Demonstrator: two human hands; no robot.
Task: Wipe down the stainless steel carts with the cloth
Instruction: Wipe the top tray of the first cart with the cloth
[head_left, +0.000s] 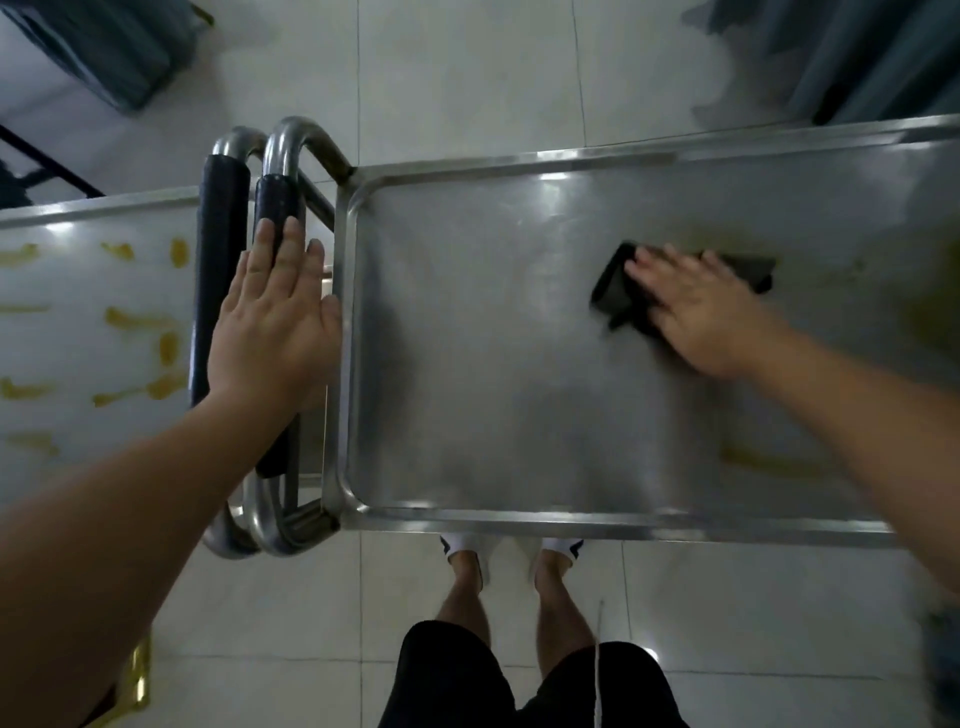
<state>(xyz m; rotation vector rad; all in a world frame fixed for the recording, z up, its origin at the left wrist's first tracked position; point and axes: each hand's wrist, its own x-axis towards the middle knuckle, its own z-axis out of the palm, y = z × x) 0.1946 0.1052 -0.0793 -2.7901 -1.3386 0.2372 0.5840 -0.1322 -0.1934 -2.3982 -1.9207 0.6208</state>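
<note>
From the head camera, looking straight down, a stainless steel cart with a shallow rimmed rectangular top tray (467, 519) fills the middle and right of the view. A dark, crumpled cloth (618, 291) lies on the tray's surface, right of centre. The right hand (701, 312) lies flat on the cloth with fingers spread and fairly straight, pressing it to the metal; its grip is open, not curled round the fabric. This hand and the cloth are blurred. Faint yellowish smears (769, 460) show on the tray towards its right end and near the front rim, close to the right forearm.

At the tray's left end stands a curved steel tube handle with a black padded sleeve (275, 208). The left hand (275, 322) rests on this handle with palm down and fingers straight and together; its grip is likewise open, holding nothing. Its thumb side lies just beside the tray's left rim.

A second stainless steel cart (98, 208) sits to the left, its own black-sleeved handle (221, 234) just beside the first handle. Its flat top carries many yellow-brown smears (140, 319).

Both carts stand on a floor of pale glossy tiles (467, 67). Below the tray's front rim are the person's legs, black shorts (452, 675) and white shoes (467, 545). Grey-blue fabric (857, 57) hangs at the upper corners.
</note>
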